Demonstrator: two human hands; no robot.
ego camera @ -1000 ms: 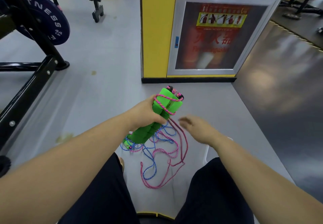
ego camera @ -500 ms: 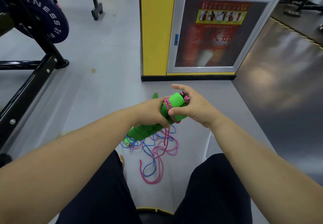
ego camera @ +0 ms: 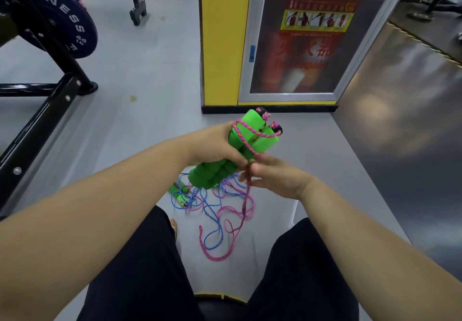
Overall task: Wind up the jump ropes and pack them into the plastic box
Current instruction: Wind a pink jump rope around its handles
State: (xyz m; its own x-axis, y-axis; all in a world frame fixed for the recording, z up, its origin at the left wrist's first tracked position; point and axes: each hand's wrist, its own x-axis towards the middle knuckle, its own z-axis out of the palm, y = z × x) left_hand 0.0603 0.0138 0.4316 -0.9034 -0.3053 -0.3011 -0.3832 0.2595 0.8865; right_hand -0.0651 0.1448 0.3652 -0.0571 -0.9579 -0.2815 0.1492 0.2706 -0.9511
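Head view: paired green foam handles (ego camera: pixel 240 150) are gripped in the left hand (ego camera: pixel 215 145), tilted above the floor; pink rope (ego camera: pixel 246 190) is pinched by the right hand (ego camera: pixel 275 178), its slack lying below.

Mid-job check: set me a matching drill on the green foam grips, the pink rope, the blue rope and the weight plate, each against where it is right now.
Things
1. bundle of green foam jump-rope grips
2. pink braided rope
3. blue braided rope
4. dark blue round weight plate

Places
A. tangled on the grey floor by a small green handle
B. upper left, beside the black metal frame
C. held in the left hand
D. wrapped round the bundle, pinched by the right hand

Pairs: 1-C, 2-D, 3-A, 4-B
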